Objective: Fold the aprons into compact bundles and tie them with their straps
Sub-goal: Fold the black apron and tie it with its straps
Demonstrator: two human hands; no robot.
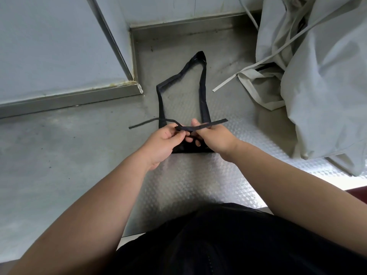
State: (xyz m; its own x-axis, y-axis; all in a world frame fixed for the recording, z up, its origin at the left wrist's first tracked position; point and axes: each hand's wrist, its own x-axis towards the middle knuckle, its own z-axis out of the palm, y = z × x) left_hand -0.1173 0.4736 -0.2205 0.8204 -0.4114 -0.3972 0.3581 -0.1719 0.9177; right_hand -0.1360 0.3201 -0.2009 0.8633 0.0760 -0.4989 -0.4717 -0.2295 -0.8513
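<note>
A dark folded apron bundle [183, 148] lies on the steel counter [198, 181] in the middle, mostly hidden under my hands. Its neck loop [203, 90] stretches away from me, flat on the counter. My left hand [163, 142] pinches one dark waist strap [146, 123] just above the bundle; that strap's free end trails to the left. My right hand [214, 138] grips the other strap [215, 124], whose end points right. The two straps cross between my hands.
A heap of pale grey aprons [317, 80] with loose straps fills the right side of the counter. A raised steel ledge [69, 99] and wall panels bound the left and back. My dark clothing is at the counter's near edge.
</note>
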